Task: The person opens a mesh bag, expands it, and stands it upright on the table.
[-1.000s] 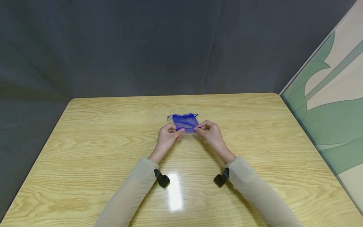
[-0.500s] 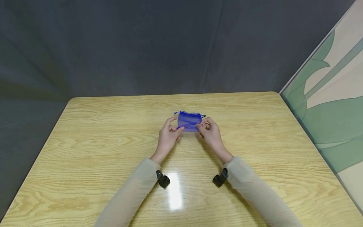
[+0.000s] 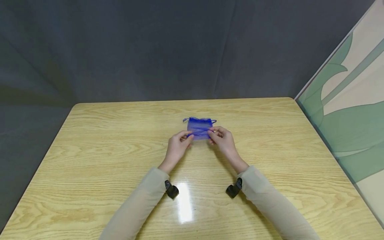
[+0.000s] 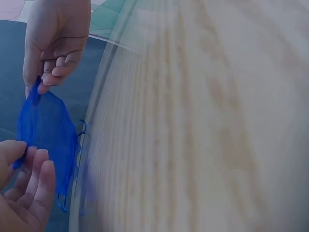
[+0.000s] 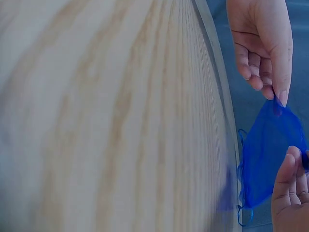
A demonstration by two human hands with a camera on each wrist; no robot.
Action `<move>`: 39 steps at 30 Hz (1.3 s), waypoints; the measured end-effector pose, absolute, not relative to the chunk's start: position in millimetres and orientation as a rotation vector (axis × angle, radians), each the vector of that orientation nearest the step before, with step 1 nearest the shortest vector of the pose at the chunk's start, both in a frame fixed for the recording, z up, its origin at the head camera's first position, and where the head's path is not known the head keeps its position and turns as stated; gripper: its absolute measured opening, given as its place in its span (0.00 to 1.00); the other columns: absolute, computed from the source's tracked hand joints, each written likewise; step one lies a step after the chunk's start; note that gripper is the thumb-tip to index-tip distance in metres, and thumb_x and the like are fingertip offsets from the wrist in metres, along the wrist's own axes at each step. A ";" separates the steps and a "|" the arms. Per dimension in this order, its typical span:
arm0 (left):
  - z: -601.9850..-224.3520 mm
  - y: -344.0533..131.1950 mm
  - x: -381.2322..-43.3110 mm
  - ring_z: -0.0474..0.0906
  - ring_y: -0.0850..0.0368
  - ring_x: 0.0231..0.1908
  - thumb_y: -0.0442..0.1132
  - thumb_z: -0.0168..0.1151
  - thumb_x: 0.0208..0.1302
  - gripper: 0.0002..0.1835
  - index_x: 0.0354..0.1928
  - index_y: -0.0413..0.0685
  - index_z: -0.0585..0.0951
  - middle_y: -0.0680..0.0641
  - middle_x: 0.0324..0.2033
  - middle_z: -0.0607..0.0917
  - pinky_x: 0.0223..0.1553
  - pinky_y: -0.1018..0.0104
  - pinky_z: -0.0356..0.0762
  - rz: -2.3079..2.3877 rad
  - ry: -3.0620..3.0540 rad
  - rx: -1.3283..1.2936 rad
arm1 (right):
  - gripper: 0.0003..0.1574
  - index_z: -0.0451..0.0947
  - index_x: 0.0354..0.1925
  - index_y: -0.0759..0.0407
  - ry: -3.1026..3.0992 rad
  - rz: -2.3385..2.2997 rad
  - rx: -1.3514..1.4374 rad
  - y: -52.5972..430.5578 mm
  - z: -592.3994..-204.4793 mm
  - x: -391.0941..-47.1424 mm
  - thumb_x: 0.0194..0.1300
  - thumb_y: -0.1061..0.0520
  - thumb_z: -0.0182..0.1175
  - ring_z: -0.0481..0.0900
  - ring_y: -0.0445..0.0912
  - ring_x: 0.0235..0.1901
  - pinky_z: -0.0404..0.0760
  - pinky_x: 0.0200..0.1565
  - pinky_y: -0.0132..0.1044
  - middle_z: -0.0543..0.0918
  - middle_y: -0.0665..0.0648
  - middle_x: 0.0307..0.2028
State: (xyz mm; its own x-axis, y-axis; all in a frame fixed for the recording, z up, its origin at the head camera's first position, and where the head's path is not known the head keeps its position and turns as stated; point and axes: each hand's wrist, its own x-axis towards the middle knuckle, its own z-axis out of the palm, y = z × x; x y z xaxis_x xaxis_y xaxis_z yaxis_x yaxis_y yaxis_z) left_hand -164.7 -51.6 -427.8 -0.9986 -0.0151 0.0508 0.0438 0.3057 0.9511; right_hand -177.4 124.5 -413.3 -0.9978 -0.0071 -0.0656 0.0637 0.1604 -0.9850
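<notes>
A small, sheer blue mesh pouch (image 3: 200,124) hangs between the left hand (image 3: 176,146) and the right hand (image 3: 225,142), seemingly raised over the far half of the pale wood-grain table (image 3: 90,160). Each hand pinches one end of its near edge between thumb and fingers; the gathered, corded end points away from the person. As far as the work shows, taking hold and spreading the pouch sideways look done: the mesh is fairly flat, with darker creases crossing its near part. Letting go and setting it down are not yet done, and whether anything lies inside cannot be told. Counted, there are one pouch, two blue cord loops (image 3: 214,121) at its far corners, two hands, two pale beige sleeves (image 3: 273,200), two black wrist cameras (image 3: 172,190), one table, one dark grey curtain (image 3: 150,50) and one green-and-cream patterned panel (image 3: 357,126).
</notes>
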 end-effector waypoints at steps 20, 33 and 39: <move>-422.9 -50.4 -168.3 0.78 0.56 0.30 0.33 0.67 0.56 0.13 0.45 0.40 0.81 0.43 0.28 0.83 0.35 0.70 0.79 -1.781 -2.458 0.041 | 0.12 0.77 0.43 0.73 2.361 -1.917 0.061 126.7 -413.0 -178.4 0.63 0.65 0.60 0.76 0.37 0.19 0.78 0.25 0.25 0.76 0.41 0.17; -421.7 -46.4 -165.7 0.68 0.65 0.22 0.31 0.64 0.56 0.14 0.46 0.39 0.81 0.53 0.20 0.73 0.27 0.76 0.69 -1.708 -2.439 -0.010 | 0.04 0.72 0.32 0.63 2.418 -1.992 0.012 120.6 -414.0 -175.5 0.62 0.69 0.57 0.71 0.38 0.13 0.72 0.18 0.25 0.73 0.46 0.12; -422.3 -47.2 -165.8 0.70 0.63 0.23 0.31 0.58 0.60 0.12 0.45 0.39 0.83 0.47 0.22 0.78 0.26 0.77 0.69 -1.702 -2.448 -0.011 | 0.04 0.70 0.39 0.69 2.411 -1.953 0.021 120.5 -415.3 -175.7 0.65 0.67 0.54 0.73 0.38 0.15 0.75 0.20 0.26 0.74 0.48 0.14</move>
